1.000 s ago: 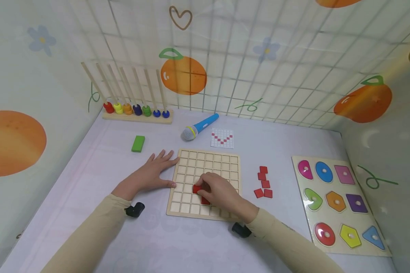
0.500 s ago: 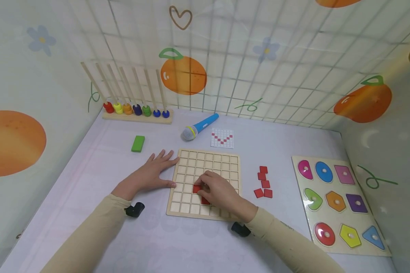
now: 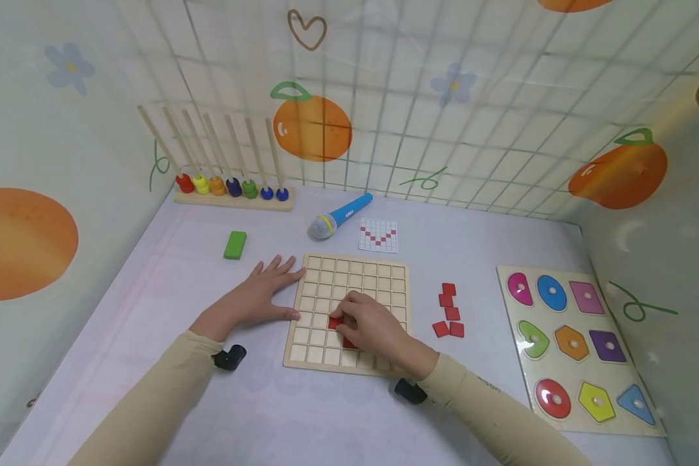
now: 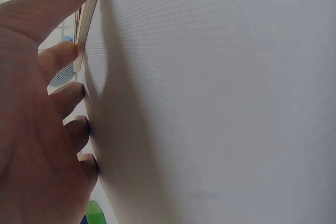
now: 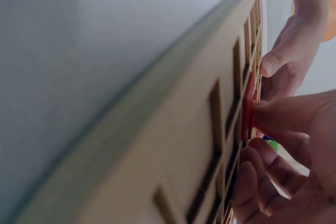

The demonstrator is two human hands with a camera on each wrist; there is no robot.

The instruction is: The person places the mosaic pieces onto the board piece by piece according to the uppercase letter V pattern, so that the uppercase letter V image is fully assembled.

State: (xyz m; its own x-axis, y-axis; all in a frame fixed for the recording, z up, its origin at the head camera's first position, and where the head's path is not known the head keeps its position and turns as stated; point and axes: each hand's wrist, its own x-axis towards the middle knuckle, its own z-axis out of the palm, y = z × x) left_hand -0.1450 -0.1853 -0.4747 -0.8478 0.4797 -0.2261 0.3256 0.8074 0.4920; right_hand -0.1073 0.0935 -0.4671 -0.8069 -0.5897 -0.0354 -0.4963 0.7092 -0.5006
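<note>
So from the head view, the left hand (image 3: 256, 299) lies flat on the tabletop (image 3: 151, 310), thumb against the board (image 3: 349, 272), probably to keep it from sliding. Right hand (image 3: 373, 327) pinches a red tile (image 3: 335, 321) over a mid-board cell.

Left wrist view: fingers (image 4: 65, 98) spread, touching the tabletop.

Right wrist view: fingertips (image 5: 273, 114) press the tile (image 5: 248, 106) into its slot.

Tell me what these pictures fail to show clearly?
- Head view: the right hand covers part of the grid board, hiding how many red tiles lie under it.
- Left wrist view: the left hand and the table fill the frame.
- Pattern card: too small to count squares.
</note>
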